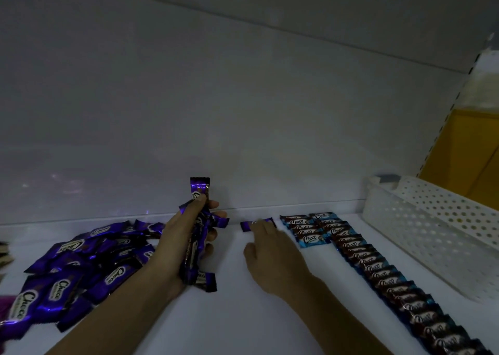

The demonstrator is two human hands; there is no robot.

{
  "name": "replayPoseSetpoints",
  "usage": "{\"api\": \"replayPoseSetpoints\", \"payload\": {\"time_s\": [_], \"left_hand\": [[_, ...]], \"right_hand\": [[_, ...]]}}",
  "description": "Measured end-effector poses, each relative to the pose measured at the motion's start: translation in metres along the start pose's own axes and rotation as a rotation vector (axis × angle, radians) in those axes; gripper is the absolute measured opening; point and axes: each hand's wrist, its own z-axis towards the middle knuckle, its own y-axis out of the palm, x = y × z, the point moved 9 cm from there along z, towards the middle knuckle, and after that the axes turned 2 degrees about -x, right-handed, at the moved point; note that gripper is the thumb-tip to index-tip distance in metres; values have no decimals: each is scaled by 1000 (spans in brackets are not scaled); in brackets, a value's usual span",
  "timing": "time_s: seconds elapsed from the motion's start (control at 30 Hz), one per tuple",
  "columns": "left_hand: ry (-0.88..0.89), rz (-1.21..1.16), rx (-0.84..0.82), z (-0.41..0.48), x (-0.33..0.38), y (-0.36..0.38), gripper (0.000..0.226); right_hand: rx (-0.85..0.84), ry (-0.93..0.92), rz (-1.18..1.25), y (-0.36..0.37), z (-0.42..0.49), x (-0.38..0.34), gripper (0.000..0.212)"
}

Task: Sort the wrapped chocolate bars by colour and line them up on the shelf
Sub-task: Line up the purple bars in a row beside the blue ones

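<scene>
1 purple bar (245, 226), under right hand (270, 254) fingertips (261, 225)

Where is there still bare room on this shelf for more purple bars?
The widest bare patch of shelf runs forward from the lone purple bar, between the purple heap and the blue row, though both arms cross it. A narrow strip lies between blue row and basket. The left side is crowded.

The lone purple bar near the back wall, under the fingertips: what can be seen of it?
The lone purple bar has a shiny, foil-like wrapper. It lies flat and crosswise on the white shelf, near the back wall, left of the blue bars. Fingertips of the right hand rest on it, hiding its middle; both ends show.
</scene>
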Motion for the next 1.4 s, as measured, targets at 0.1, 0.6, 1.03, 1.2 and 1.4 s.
{"api": "replayPoseSetpoints", "payload": {"time_s": [0.1,0.6,1.03,1.2,1.4], "left_hand": [[6,0,11,-3,0,1,33],[159,12,-24,-17,4,1,28],[215,130,-77,-19,6,15,23],[178,58,-4,-16,4,4,24],[158,12,-1,-10,1,-3,28]], "right_hand": [[13,28,39,0,6,9,40],[284,-51,917,-37,-11,-32,39],[275,260,1291,-47,5,33,12],[329,-71,431,-69,1,13,8],[44,-105,215,-42,2,15,21]]}}
